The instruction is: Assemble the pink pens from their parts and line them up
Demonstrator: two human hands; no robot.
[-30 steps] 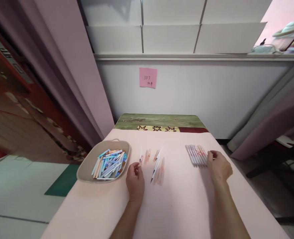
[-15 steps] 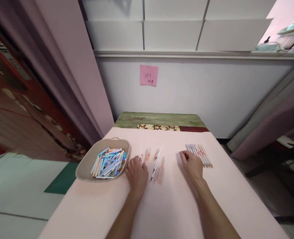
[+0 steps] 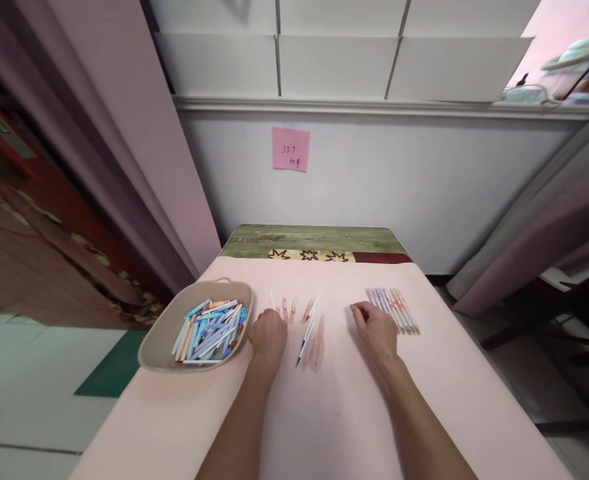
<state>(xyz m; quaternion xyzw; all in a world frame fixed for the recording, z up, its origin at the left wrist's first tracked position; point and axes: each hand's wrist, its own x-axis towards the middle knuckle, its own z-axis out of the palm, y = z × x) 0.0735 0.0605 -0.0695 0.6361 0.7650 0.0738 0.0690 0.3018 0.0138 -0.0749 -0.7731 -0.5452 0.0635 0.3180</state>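
My left hand rests knuckles-up on the pink table, its fingers curled over the near end of a thin white refill. Small orange pen pieces lie just beyond it. Whether the hand grips anything is hidden. A loose pen with a dark tip and pale pen barrels lie between my hands. My right hand lies palm down with its fingertips on the table and nothing visible in it. It is just left of a neat row of assembled pens.
A beige tray with several blue, white and orange pens stands at the table's left edge. A green patterned cloth covers the far end. The wall with a pink sticky note is behind, a curtain to the left, and chair legs to the right.
My right hand left the right end of the pen row and moved left to the table beside it. My left hand lowered over the pen pieces and curled its fingers.
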